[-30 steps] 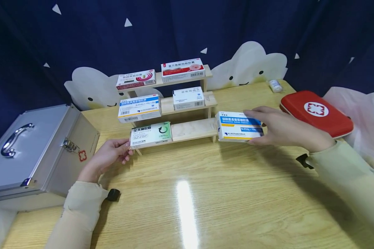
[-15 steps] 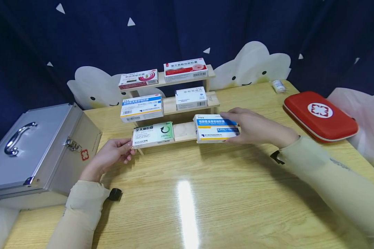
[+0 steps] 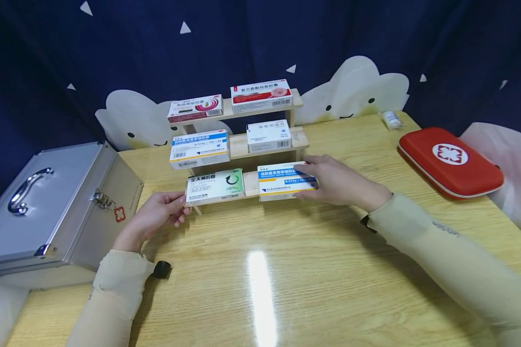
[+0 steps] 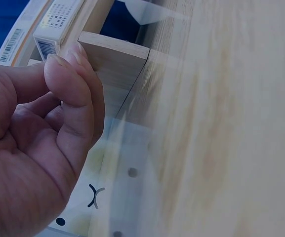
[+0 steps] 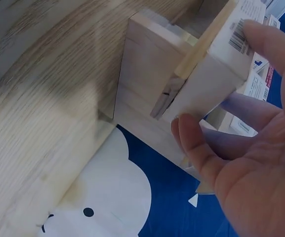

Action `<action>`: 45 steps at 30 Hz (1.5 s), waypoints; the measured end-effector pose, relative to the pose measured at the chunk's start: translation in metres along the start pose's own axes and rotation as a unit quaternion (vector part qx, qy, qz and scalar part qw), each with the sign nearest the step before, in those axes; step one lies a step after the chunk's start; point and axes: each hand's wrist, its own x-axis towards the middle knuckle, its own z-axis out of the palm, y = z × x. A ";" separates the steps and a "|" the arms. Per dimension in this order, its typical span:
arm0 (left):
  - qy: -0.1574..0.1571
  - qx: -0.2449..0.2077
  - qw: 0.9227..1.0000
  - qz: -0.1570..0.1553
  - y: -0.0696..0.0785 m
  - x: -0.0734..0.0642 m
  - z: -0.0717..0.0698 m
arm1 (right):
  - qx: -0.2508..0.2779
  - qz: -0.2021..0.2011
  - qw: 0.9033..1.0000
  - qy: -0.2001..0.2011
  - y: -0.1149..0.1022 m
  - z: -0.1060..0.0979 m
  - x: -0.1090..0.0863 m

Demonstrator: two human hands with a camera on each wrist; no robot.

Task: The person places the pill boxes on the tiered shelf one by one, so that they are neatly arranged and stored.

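Note:
A three-step wooden display rack (image 3: 239, 143) stands at the back of the table, medicine boxes on every step. My right hand (image 3: 336, 183) grips a blue-and-white medicine box (image 3: 282, 180) by its right end, over the right part of the lowest step. In the right wrist view this box (image 5: 211, 84) lies right along the step's edge, fingers round its end. At the rack's left end, my left hand (image 3: 156, 217) pinches the lowest step beside a green-and-white medicine box (image 3: 212, 188). The left wrist view shows thumb and fingertips (image 4: 75, 59) together at the rack's end.
Two boxes sit on the middle step and two on the top one. A silver metal case (image 3: 65, 202) stands at the left. On the right lie a red first-aid case (image 3: 451, 161) and a small white packet (image 3: 391, 119). A dark blue curtain (image 3: 252, 43) hangs behind.
My right hand has carried the blue-and-white box leftward, from beyond the rack's right end onto the lowest step's right part. The left hand stays at the rack's left end.

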 end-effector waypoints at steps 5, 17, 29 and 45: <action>0.001 0.002 1.000 0.001 0.003 0.000 0.000 | -0.004 -0.009 1.000 0.016 -0.002 0.003 0.002; -0.005 -0.003 1.000 0.004 0.003 0.002 0.000 | 0.008 0.012 1.000 0.000 -0.004 0.007 0.007; -0.004 -0.006 1.000 -0.002 0.001 0.002 0.000 | 0.029 0.016 0.999 -0.017 -0.005 0.007 0.007; -0.009 0.006 1.000 0.009 -0.001 0.001 -0.002 | 0.032 0.014 0.999 -0.030 -0.001 0.007 0.006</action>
